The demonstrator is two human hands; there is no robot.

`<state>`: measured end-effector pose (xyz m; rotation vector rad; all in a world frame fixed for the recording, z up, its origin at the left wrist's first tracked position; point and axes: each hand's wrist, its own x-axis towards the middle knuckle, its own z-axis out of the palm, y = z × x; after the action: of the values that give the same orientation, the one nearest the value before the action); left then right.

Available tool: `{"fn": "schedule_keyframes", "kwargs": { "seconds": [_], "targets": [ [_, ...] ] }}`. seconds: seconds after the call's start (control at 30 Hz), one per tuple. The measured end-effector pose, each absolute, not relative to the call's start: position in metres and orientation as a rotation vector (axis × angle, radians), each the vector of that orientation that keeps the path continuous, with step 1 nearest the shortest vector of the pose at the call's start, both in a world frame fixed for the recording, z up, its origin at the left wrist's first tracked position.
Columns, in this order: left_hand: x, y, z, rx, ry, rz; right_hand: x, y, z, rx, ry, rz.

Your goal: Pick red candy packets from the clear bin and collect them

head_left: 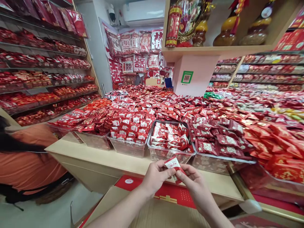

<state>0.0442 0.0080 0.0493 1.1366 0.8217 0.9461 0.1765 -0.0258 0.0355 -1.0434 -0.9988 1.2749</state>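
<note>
While both forearms reach forward, the left hand (155, 175) and right hand (193, 183) meet. Their fingertips pinch one red-and-white packet (173, 164) just before the clear tray (166, 154).

Both hands pinching one sweet packet

Left hand (155, 175) and right hand (193, 183) grip a red-and-white packet (173, 163), possibly candy, near the clear tray (166, 154) on the worktop (99, 160).

red-white packet (172, 163); red carton flap (171, 193), gold symbol; orange shirt (26, 158)

Bright, even indoor light, soft shadows, glare on packets (133, 125), wide-angle bending at 3 and 9 o'clock edges.
</note>
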Motion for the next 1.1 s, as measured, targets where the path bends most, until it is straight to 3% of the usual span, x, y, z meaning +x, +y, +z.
{"fn": "schedule_keyframes", "kwargs": {
  "seconds": [0.37, 0.67, 0.93, 1.1],
  "targets": [
    [0.039, 0.01, 0.054, 0.39, 0.527, 0.698, 0.18, -0.035, 0.04, -1.183, -1.376, 0.685],
    [0.04, 0.013, 0.053, 0.236, 0.482, 0.25, 0.177, -0.03, 0.034, -1.23, -1.364, 1.028],
    [0.035, 0.006, 0.052, 1.126, 0.667, 0.527, 0.183, -0.031, 0.034, -1.203, -1.178, 1.132],
    [0.04, 0.001, 0.05, 1.135, 0.76, 0.752, 0.175, -0.032, 0.033, -1.159, -1.035, 1.185]
  ]
}}
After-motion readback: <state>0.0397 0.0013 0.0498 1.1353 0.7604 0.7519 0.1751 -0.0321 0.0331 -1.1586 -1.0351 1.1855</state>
